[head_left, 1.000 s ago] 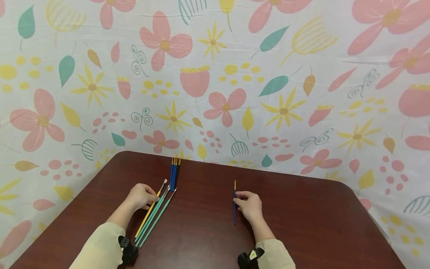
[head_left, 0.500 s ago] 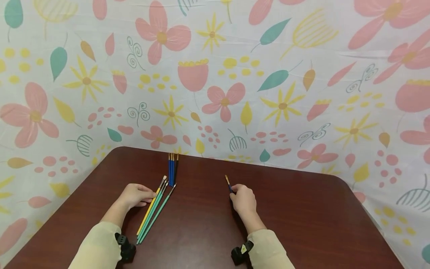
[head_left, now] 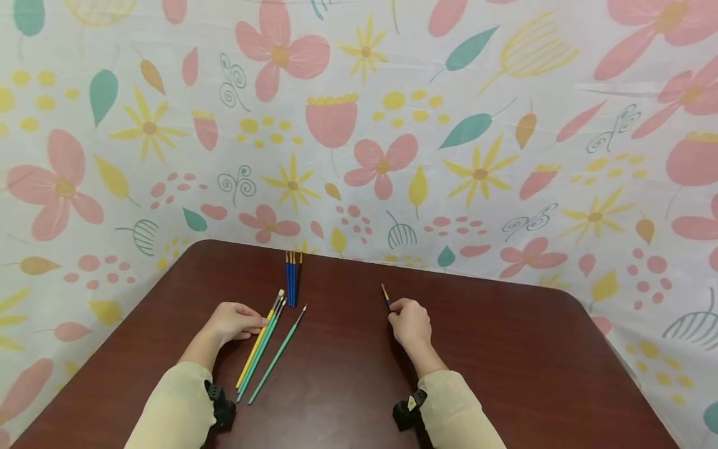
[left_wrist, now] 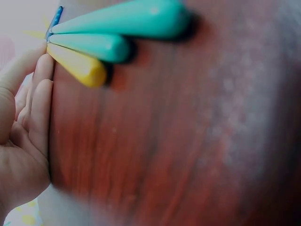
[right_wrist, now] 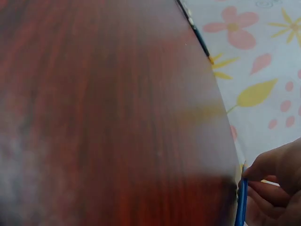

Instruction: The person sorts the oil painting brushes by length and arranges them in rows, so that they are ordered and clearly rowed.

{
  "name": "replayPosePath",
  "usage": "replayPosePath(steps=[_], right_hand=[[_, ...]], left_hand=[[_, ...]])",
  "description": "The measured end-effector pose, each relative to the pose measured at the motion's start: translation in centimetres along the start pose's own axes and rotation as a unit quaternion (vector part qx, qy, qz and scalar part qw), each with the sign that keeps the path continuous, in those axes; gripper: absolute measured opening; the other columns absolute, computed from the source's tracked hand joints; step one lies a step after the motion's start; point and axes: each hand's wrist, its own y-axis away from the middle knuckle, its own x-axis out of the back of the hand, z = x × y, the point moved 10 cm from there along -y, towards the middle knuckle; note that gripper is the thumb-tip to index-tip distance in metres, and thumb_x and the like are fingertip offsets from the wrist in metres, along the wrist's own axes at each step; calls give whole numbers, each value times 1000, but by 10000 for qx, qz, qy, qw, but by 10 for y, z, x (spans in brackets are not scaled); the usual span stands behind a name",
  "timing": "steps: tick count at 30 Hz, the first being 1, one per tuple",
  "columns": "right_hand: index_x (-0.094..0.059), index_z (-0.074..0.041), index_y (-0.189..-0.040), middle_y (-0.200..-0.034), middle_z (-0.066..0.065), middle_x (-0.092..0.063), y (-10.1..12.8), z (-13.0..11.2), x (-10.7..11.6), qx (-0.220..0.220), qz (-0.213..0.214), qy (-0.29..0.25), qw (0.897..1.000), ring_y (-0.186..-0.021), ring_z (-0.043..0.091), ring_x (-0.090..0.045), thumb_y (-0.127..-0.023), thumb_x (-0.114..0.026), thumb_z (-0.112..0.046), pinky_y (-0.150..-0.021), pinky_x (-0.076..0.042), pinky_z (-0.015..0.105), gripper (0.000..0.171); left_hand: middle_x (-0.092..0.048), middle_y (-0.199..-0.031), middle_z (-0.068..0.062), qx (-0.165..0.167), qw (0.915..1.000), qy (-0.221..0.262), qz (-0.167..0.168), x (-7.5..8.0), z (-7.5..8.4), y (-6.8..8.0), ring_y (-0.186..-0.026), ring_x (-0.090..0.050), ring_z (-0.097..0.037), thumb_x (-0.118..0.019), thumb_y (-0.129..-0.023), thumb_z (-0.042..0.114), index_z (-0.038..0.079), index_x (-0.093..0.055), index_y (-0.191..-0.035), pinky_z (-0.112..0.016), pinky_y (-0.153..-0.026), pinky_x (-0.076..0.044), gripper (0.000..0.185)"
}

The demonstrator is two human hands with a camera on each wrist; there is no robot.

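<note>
In the head view my left hand (head_left: 234,323) lies over the table at the left, with thumb and fingertips pinching a yellow paintbrush (head_left: 250,363). Two teal paintbrushes lie right of it: one (head_left: 257,366) close alongside, the other (head_left: 277,357) a little apart. The left wrist view shows their blunt handle ends, with the yellow handle (left_wrist: 84,70) nearest my fingertips. On the right, my right hand (head_left: 412,323) pinches a blue paintbrush (head_left: 386,297), its bristles pointing away from me. Most of its handle is hidden in the head view; the blue handle (right_wrist: 242,202) shows in the right wrist view.
Several blue brushes (head_left: 290,284) and a darker one (head_left: 299,284) lie side by side near the table's back edge. Behind the dark wooden table (head_left: 505,349) hangs a flowered cloth (head_left: 359,125).
The right-hand blue brush has turned from nearly straight to slanting, its tip swinging left as my right hand rolled over it. The outer teal brush has shifted right, away from the other two.
</note>
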Motion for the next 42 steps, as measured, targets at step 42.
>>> replayPosePath(steps=[42], right_hand=[[-62, -4, -106, -98, 14, -60, -49, -91, -74, -948, -1183, -3775, 9135, -76, 19, -61, -82, -60, -5, -57, -54, 31, 25]], left_hand=[[-67, -76, -6, 33, 10000, 87, 26, 0, 0, 9, -68, -64, -14, -76, -69, 26, -2, -64, -90, -31, -64, -54, 38]])
